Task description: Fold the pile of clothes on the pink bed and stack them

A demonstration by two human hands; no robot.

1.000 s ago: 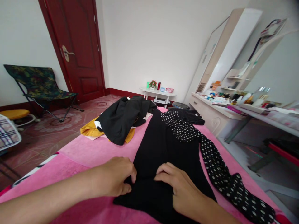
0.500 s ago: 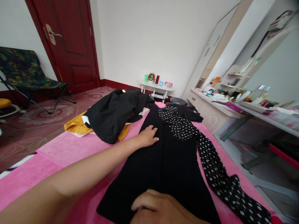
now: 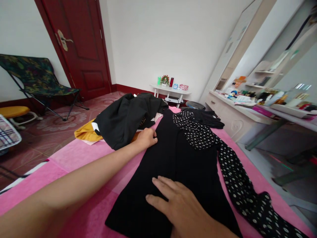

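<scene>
A long black dress (image 3: 160, 165) lies spread over the pink bed cover. Its dotted black-and-white sleeve (image 3: 237, 178) runs down the right side, and more dotted cloth lies across its upper part. My left hand (image 3: 148, 138) is at the dress's left edge, fingers curled and closed on the cloth there. Lower down, my right hand (image 3: 178, 201) has its fingers apart, flat over the front of the dress. Just beyond my left hand is a heap of clothes: a black top (image 3: 121, 119) over a yellow garment (image 3: 86, 131).
Dark folded clothing (image 3: 210, 119) lies at the bed's far right. A cluttered dressing table (image 3: 237, 112) stands to the right; a small white table (image 3: 170, 90) is against the wall. A camping chair (image 3: 42, 79) and yellow stool (image 3: 15, 111) are at left.
My left hand has moved left to the dress's edge and its fingers have curled in. My right hand has moved up the dress, its fingers spreading. The view has shifted slightly.
</scene>
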